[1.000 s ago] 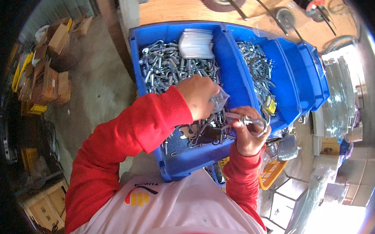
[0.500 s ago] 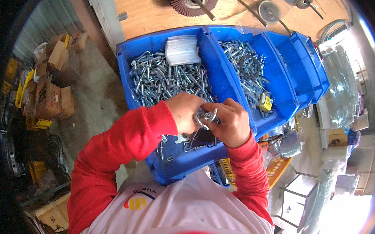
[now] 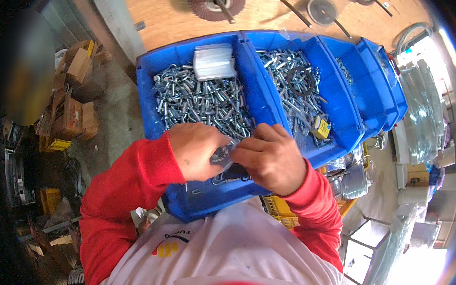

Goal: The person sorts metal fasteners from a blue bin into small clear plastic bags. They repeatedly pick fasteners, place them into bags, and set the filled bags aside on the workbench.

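Note:
My left hand (image 3: 193, 149) is closed on a small clear plastic bag (image 3: 221, 155) with grey metal pieces inside. Against the bag's right side my right hand (image 3: 273, 158) has its fingers curled and pressed together; what they pinch is hidden. Both hands are above the front part of a large blue bin (image 3: 198, 206). Behind them, a heap of loose metal bolts (image 3: 202, 99) fills the bin, with a stack of clear plastic bags (image 3: 214, 62) lying on top. Dark metal parts below the hands are partly covered.
More blue bins (image 3: 338, 141) stand in a row to the right, one holding bolts, a black ring (image 3: 289, 85) and a small yellow box (image 3: 321, 127). Behind is a wooden board (image 3: 267, 21) with a flap wheel (image 3: 213, 2). Cardboard boxes (image 3: 70, 117) sit at left, a yellow crate (image 3: 281, 210) below.
A bent metal piece seen between my hands is out of sight, and the plastic bag now shows in my left hand. The left hand has shifted left and slightly nearer.

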### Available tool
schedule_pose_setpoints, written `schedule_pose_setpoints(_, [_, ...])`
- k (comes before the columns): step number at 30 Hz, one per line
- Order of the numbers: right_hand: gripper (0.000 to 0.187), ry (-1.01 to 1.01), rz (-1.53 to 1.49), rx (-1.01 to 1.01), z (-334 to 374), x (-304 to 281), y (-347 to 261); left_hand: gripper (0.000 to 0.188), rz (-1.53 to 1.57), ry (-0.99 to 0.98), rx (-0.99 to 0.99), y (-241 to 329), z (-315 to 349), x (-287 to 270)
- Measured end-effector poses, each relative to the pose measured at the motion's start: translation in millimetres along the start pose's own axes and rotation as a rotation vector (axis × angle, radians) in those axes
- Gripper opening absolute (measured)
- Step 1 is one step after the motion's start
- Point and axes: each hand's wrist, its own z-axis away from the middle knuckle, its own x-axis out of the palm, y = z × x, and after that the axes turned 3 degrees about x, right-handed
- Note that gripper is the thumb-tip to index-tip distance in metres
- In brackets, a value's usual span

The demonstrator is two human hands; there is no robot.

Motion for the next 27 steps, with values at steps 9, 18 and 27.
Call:
schedule_pose_setpoints(9, [0.01, 0.465, -0.575, 0.056, 45.6, -0.3, 39.3, 0.04, 0.319, -0.03, 0.012, 14.8, -16.4, 2.1])
schedule_pose_setpoints(18, [0.031, -0.066, -0.171, 0.909, 119.8, 77.1, 176.9, 0.037, 0.374, -0.001, -0.1, 14.5, -33.1, 18.9])
schedule_pose_setpoints(27, [0.03, -0.363, -0.002, 1.085, 86.4, 89.4, 182.8, 0.038, 0.353, -0.005, -0.142, 14.6, -31.9, 20.2])
